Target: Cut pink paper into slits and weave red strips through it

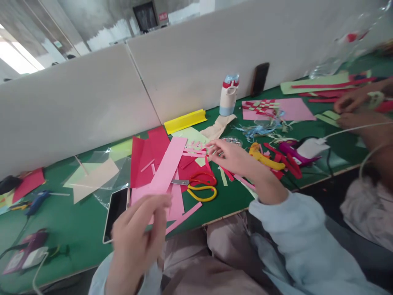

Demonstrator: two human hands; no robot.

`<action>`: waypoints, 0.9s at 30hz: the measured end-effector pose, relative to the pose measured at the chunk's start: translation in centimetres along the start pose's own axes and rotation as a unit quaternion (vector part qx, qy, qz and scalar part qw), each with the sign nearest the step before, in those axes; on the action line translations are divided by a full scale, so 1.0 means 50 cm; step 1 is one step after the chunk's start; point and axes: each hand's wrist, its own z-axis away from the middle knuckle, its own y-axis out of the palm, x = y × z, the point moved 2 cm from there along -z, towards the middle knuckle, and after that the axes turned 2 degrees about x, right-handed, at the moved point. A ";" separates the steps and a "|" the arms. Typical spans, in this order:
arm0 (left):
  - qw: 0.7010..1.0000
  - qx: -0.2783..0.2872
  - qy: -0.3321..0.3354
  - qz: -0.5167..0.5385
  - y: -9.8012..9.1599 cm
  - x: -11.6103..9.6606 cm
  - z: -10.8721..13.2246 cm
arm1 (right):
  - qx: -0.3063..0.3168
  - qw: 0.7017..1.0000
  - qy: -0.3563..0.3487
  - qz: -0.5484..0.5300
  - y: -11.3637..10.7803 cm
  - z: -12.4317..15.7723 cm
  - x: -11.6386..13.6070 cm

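Note:
My right hand [229,155] is over the pink paper strips [194,155], its fingers a little apart; whether the fingertips touch a strip is hard to see. My left hand [138,233] is raised near the table's front edge, blurred, with loosely curled fingers and nothing visible in them. Scissors [202,186] with one red and one yellow handle lie between my hands, their blade on pink paper. A long pink paper band [168,162] slants across red paper sheets [139,159]. Close to my left hand lie a loose pink strip [186,217] and a phone [116,213].
A yellow folded piece [186,121] and a bottle [229,96] stand near the white partition [92,106]. To the right are a yellow-handled tool [265,157], purple glue gun [297,153], a woven paper piece [260,107] and another person's hands [353,106]. A blue glue gun [38,203] lies left.

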 end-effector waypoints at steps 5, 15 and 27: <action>0.980 0.142 -0.092 -0.105 0.139 0.088 -0.100 | 0.139 0.954 0.034 0.262 0.065 -0.096 -0.049; 0.954 0.246 -0.105 -0.133 0.275 0.185 -0.134 | 0.157 0.931 0.009 0.330 0.159 -0.161 -0.103; 0.943 0.286 -0.124 -0.118 0.261 0.214 -0.130 | 0.173 0.925 0.009 0.338 0.175 -0.165 -0.110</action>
